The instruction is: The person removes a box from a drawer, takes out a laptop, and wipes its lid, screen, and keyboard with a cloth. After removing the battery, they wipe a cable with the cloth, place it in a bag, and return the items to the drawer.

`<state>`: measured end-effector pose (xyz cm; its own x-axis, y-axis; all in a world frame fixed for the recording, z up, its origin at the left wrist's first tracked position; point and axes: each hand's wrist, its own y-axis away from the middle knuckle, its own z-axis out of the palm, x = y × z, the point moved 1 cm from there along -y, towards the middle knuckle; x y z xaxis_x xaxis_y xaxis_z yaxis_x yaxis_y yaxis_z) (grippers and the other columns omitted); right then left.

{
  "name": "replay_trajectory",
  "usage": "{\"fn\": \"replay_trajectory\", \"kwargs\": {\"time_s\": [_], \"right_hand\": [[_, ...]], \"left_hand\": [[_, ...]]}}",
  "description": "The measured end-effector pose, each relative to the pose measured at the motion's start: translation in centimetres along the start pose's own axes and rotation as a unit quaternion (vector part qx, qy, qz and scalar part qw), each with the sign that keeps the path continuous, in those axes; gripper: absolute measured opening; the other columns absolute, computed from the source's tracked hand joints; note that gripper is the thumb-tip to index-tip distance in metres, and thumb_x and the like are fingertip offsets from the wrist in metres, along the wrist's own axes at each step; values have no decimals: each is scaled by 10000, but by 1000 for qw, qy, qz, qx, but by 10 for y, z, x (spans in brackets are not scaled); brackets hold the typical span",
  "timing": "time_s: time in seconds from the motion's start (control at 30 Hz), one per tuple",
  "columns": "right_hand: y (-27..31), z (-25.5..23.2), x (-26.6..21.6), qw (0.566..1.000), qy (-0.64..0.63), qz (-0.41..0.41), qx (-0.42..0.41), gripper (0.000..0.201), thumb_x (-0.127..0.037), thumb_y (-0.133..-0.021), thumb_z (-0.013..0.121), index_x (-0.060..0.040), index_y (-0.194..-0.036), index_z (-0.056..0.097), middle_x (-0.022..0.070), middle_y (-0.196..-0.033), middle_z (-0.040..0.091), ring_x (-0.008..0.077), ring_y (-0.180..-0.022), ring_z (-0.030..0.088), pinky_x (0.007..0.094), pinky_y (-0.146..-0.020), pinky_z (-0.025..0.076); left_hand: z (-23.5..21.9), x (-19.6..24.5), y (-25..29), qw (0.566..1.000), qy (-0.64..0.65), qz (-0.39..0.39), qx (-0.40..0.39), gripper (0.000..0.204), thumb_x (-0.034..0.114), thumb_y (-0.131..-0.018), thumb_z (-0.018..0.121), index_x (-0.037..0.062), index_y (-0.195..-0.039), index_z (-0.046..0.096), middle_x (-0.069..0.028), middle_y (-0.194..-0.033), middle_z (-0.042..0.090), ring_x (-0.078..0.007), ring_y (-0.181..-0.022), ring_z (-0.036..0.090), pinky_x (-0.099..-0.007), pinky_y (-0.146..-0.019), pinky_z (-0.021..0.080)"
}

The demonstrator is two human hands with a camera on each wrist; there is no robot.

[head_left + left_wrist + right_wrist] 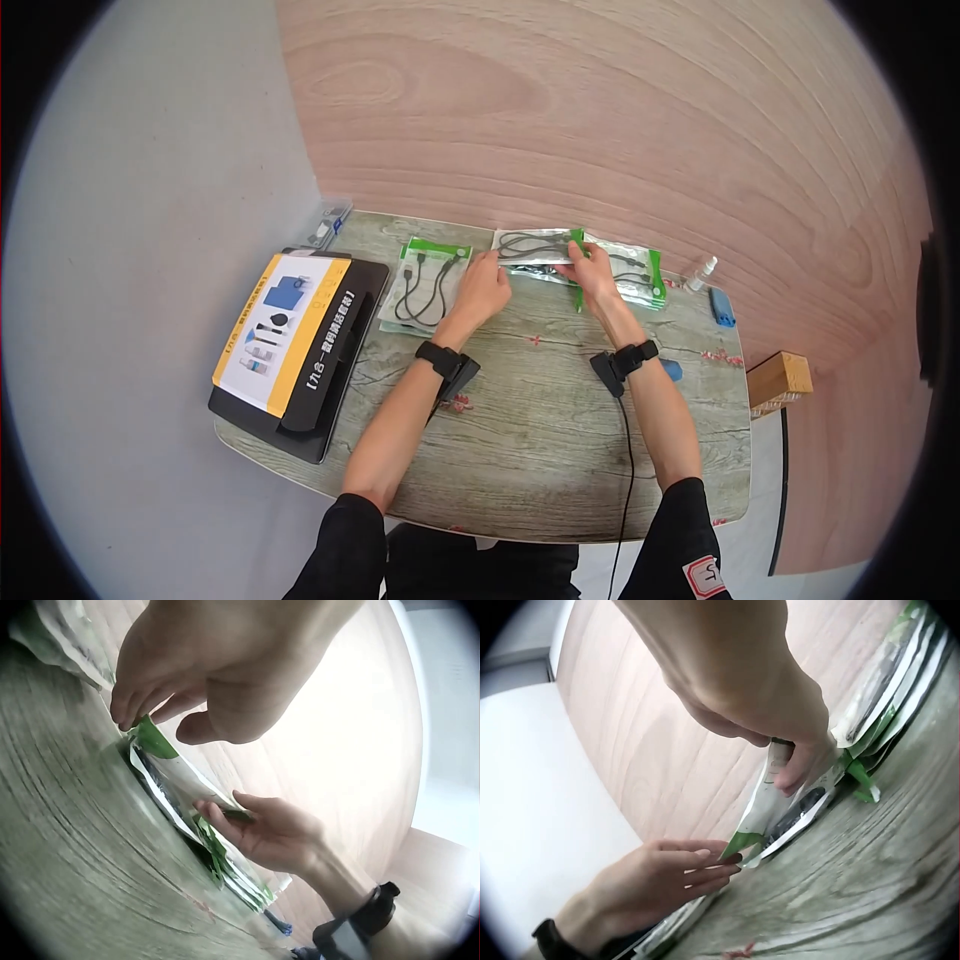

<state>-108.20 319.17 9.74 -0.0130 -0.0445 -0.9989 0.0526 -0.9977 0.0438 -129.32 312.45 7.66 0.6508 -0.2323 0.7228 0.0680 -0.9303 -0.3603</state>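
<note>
A clear packet with a grey cable [535,246] is raised at the back of the table, tilted above another packet. My right hand [592,272] pinches its right end, thumb on the front; the right wrist view shows this hand [761,690] from close by. At the packet's left end is my left hand [484,288], its fairly straight fingers touching the green corner [744,844] in the right wrist view. More cable packets lie under and right of my right hand [645,278]. Left of my left hand lies a stack of similar packets [425,290].
A black case with a yellow-and-white printed box [280,330] fills the table's left side. Behind it stands a clear plastic box [328,222]. A spray bottle [703,272] and a blue item [721,307] are at the right. Another blue object [672,370] lies beside my right forearm.
</note>
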Motion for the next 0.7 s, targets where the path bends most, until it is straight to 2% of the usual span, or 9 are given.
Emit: {"fn": "replay_trajectory", "kwargs": {"time_s": [0.1,0.13,0.2,0.27,0.3,0.4,0.5,0.57,0.7], "right_hand": [[5,-1,-2,975,188,-114,5,537,-241,-1003,634,141,-1325,437,249,-1150,604,327,-852,711,378,-760,592],[13,0,-9,945,292,-145,13,537,-248,-980,661,127,-1304,457,265,-1158,597,356,-902,695,399,-790,578],[33,6,-27,850,485,-202,30,536,-263,-934,715,100,-1263,499,297,-1175,583,413,-1001,662,442,-851,550],[43,9,-30,789,554,-263,45,515,-260,-907,734,76,-1239,527,311,-1192,570,432,-1132,588,474,-949,499],[45,10,-30,754,586,-292,53,505,-258,-894,743,63,-1227,541,318,-1201,563,442,-1198,551,490,-998,474],[43,10,-18,701,606,-375,38,536,-277,-879,747,46,-1261,554,300,-1279,551,410,-1334,451,487,-1099,396],[36,10,6,646,651,-399,14,537,-268,-904,708,28,-1321,546,264,-1343,550,400,-1328,475,484,-1127,379],[30,9,15,638,670,-378,13,528,-264,-924,677,17,-1349,540,246,-1370,547,386,-1335,479,473,-1146,363],[24,9,26,629,680,-375,23,470,-226,-965,626,2,-1363,528,233,-1365,566,379,-1310,513,463,-1130,378]], "left_hand": [[2,-5,-2,998,47,-23,-17,441,36,-889,519,-139,-1293,540,-329,-1286,588,-451,-1184,587,-460,-994,482],[-2,-3,-2,997,64,-40,-30,459,29,-880,508,-131,-1309,536,-330,-1284,592,-449,-1184,591,-454,-991,484],[0,-10,-4,994,91,-50,-28,493,26,-869,491,-110,-1341,528,-331,-1272,603,-442,-1177,601,-441,-983,487],[9,-22,-6,993,114,-38,0,523,34,-865,479,-82,-1373,520,-329,-1252,617,-432,-1163,613,-427,-970,490],[14,-27,-7,992,118,-45,-4,535,37,-864,477,-76,-1385,511,-324,-1246,621,-430,-1159,615,-424,-968,491],[8,-20,-5,989,130,-66,-28,568,43,-860,473,-65,-1417,485,-310,-1237,634,-426,-1149,622,-416,-966,492],[1,-14,-5,983,140,-92,-69,590,40,-855,472,-66,-1435,459,-298,-1267,627,-420,-1169,615,-409,-983,485],[-3,-11,-4,979,146,-109,-90,598,38,-852,471,-68,-1440,449,-295,-1321,599,-409,-1219,592,-401,-1014,470],[17,-31,-9,993,117,-3,-2,572,28,-863,480,-91,-1422,451,-315,-1396,524,-424,-1307,518,-410,-1082,425]]}}
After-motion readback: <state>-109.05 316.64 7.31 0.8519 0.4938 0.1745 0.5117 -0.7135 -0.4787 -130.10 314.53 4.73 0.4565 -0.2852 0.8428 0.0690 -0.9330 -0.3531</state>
